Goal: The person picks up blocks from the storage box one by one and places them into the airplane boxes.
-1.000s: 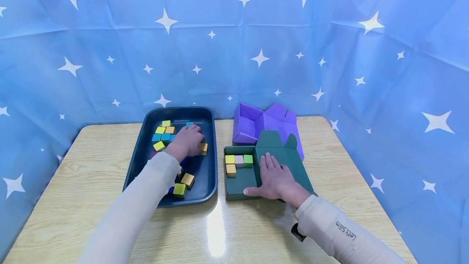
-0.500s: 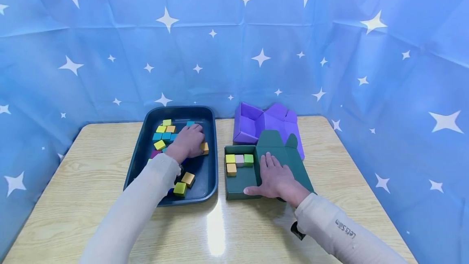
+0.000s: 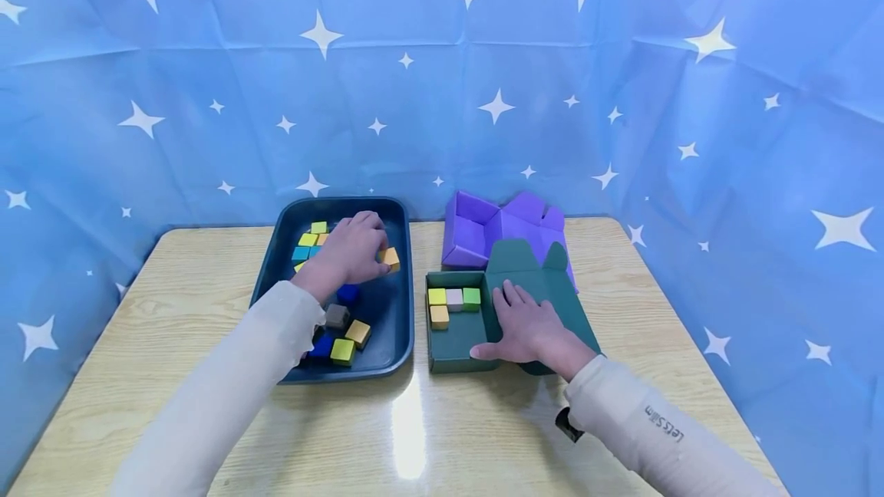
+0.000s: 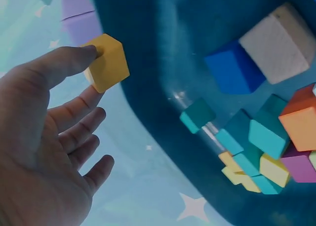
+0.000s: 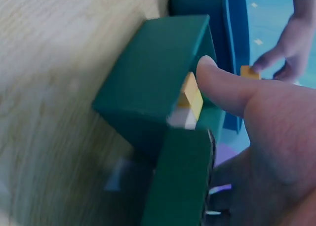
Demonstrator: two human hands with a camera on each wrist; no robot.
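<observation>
Between thumb and index finger, my left hand [image 3: 355,248] pinches an orange cube [image 4: 109,63] above the right side of a dark blue tray [image 3: 397,336]. The other fingers spread loosely in the left wrist view. Several coloured cubes lie in the tray, among them a blue cube [image 4: 234,70] and a grey cube [image 4: 279,43]. My right hand [image 3: 528,328] rests with extended fingers on the opened lid of a dark green box [image 3: 459,366], its thumb over the box's near edge. Inside that box sit a yellow [image 3: 437,296], a pale [image 3: 453,299], a green [image 3: 471,299] and an orange-yellow cube [image 3: 439,317].
Behind the green box stands an open purple box [image 3: 464,255], its lid partly covered by the green one. All of it stands on a light wooden table [image 3: 345,436]. A blue star-patterned cloth [image 3: 414,98] hangs along the back and sides.
My left hand has lifted from the tray with the orange cube and shifted slightly right and away, uncovering a blue and a grey cube. The right hand stays on the green lid.
</observation>
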